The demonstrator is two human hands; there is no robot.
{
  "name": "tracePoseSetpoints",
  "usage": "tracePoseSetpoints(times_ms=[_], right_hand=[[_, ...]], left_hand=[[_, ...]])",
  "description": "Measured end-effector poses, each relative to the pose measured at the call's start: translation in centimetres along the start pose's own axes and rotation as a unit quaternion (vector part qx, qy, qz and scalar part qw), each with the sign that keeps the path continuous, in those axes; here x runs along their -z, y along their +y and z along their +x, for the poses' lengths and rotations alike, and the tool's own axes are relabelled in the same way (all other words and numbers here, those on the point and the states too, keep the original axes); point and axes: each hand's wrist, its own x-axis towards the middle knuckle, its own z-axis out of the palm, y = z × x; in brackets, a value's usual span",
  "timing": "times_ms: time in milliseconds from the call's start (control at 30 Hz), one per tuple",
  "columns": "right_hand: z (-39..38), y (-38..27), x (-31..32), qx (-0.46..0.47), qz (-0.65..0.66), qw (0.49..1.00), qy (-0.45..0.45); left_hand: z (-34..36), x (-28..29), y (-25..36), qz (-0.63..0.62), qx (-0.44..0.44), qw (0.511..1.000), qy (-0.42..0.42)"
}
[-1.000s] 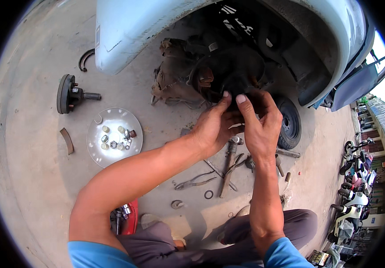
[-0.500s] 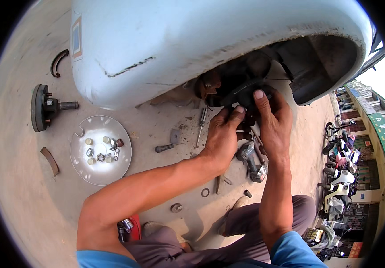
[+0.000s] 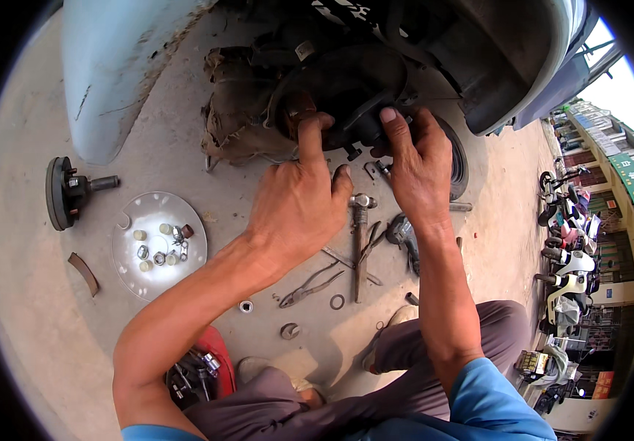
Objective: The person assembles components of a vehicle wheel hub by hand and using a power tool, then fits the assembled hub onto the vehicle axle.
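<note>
So the dark metal part (image 3: pixel 367 121) is up in the wheel well, just left of the right hand (image 3: pixel 421 165), which has it pinched between thumb and fingers. Too dark to tell if it's attached. The left hand (image 3: pixel 295 198) has its index finger up at a rusty block (image 3: pixel 300 103); the other fingers are tucked away, so can't tell if it's gripping anything.

Progress-wise, looks well stripped down but not back together: the hub with its shaft (image 3: pixel 67 192) is off, lying well left of the left hand, and the silver disc (image 3: pixel 124 253) closer in still carries loose nuts and caps. A curved strip (image 3: pixel 83 273) is on the ground too, left of the forearm.

Compared with half a second ago, the left hand's come off the dark part, and the view's swung so the fender (image 3: pixel 107 73) no longer covers the well.
</note>
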Motion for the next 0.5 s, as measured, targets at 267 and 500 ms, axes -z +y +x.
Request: tracePoseSetpoints(times_ms=[267, 500], right_hand=[[-0.4, 0.1, 0.1, 0.02, -0.024, 0.999, -0.014], [-0.1, -0.2, 0.0, 0.051, -0.055, 0.997, 0.003]], left_hand=[[1.8, 0.2, 0.8, 0.296, -0.068, 0.953, -0.015], [2.6, -0.2, 1.9, 0.319, -0.066, 0.945, -0.004]])
